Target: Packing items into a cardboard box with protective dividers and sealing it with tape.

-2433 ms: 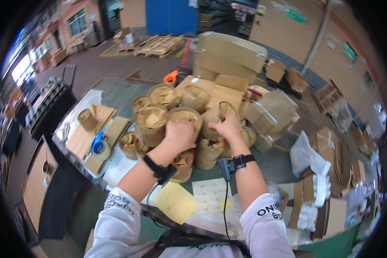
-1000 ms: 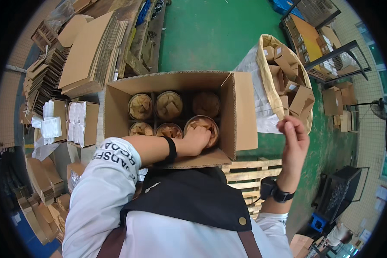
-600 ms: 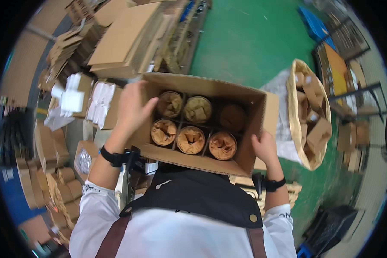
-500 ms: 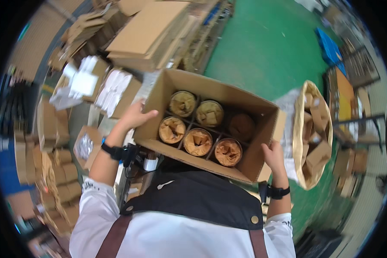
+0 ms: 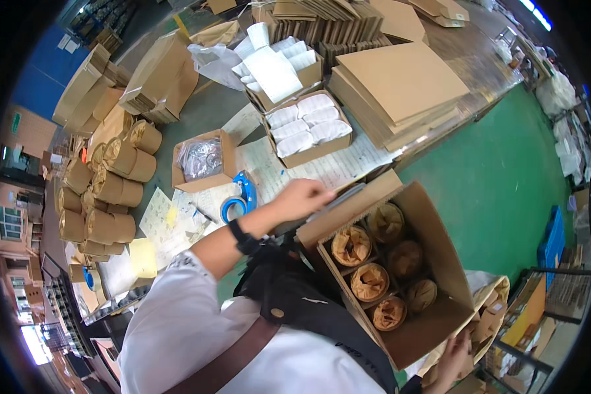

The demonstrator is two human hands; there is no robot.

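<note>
An open cardboard box (image 5: 435, 213) is tilted in front of me, close against my apron. Dividers split its inside into cells, and several round packs topped with crumpled brown paper (image 5: 369, 282) stand in them. My left hand (image 5: 301, 199) is over the box's far-left flap, by a grey strip; its fingers are blurred, and I cannot tell whether they touch the flap. At the near-right corner, my right hand (image 5: 454, 360) is against the outside of the box, its grip partly hidden by the wall.
On the worktable are a blue tape dispenser (image 5: 240, 198), a small box of clear plastic (image 5: 202, 159), a box of white packets (image 5: 308, 128) and stacked cardboard sheets (image 5: 400, 85). Brown paper-wrapped rolls (image 5: 115, 190) are piled at left. A large sack (image 5: 489, 295) stands at right.
I have turned left, and the worktable now fills more of the view. The box has swung to the lower right and tilted. My left hand has come off the box's side wall.
</note>
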